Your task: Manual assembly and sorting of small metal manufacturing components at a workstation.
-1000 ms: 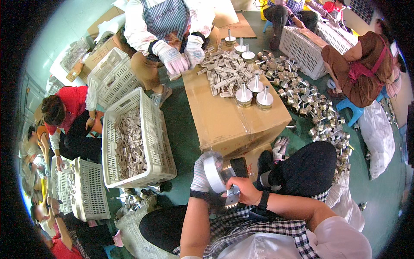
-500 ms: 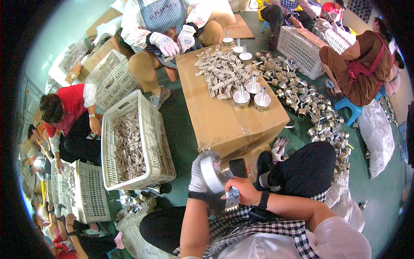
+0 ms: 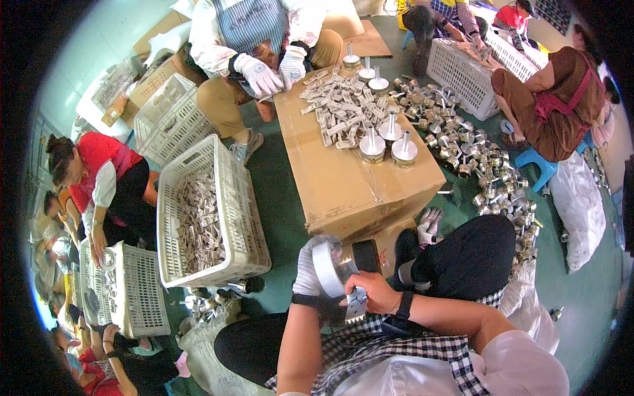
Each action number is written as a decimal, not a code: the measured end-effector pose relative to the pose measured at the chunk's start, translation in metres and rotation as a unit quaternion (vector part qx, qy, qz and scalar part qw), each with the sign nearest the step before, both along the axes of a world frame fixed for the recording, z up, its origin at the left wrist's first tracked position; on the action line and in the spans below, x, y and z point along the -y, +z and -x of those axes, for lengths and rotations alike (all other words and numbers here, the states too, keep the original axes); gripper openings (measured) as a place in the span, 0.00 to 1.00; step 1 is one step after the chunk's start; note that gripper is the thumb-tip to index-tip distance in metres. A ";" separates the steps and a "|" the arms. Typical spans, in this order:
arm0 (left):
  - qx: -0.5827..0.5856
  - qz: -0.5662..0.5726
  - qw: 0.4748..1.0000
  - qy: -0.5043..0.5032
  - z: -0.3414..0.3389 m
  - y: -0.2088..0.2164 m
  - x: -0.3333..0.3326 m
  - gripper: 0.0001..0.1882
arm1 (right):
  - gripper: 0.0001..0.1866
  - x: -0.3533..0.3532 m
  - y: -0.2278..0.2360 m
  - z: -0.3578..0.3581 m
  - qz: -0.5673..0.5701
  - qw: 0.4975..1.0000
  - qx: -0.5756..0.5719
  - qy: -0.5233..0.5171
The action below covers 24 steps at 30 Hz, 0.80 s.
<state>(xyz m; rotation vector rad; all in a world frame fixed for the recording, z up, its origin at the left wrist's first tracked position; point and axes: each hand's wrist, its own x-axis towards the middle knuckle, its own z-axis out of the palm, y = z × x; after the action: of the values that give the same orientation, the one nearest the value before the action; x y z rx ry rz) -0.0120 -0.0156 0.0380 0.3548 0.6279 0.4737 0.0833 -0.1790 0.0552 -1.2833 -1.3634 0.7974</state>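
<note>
My left hand (image 3: 306, 270), in a striped white glove, is closed around a pale roll of tape (image 3: 323, 265) above my lap. With bare fingers, my right hand (image 3: 378, 294) grips a bent metal tape dispenser (image 3: 357, 304) with a toothed edge, right against the roll. Part of the dispenser's inner side is hidden by the roll and my fingers. Beyond my hands stands a cardboard box (image 3: 330, 185), with a heap of pale clips (image 3: 343, 109) and several round metal pieces with upright stems (image 3: 372, 146) on top.
A white crate (image 3: 257, 254) of clips stands left of the box. Metal fittings (image 3: 489, 171) lie heaped on the floor at right. A glove (image 3: 430, 223) and dark phone (image 3: 365, 255) are near my leg. A co-worker's gloved hands (image 3: 271, 72) are at the box's far edge.
My hands stay nearly in place; the roll and dispenser have tilted slightly. The co-worker in the red vest at left has straightened somewhat, an arm reaching into a crate.
</note>
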 end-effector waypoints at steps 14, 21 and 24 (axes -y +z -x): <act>-0.036 -0.031 0.999 -0.021 -0.007 0.012 0.001 0.14 | 0.15 0.000 -0.029 0.001 0.037 0.983 -0.174 0.046; -0.072 -0.009 0.997 0.003 -0.011 0.022 0.003 0.14 | 0.18 -0.002 -0.036 0.001 0.030 0.989 -0.138 0.032; -0.077 -0.021 0.997 0.009 -0.011 0.022 0.003 0.14 | 0.18 0.000 -0.034 0.003 0.044 0.988 -0.148 0.025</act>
<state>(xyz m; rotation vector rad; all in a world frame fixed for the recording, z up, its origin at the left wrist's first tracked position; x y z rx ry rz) -0.0010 -0.0181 0.0597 0.4295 0.7727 0.4805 0.0807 -0.1788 0.0215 -1.1482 -1.1358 1.0484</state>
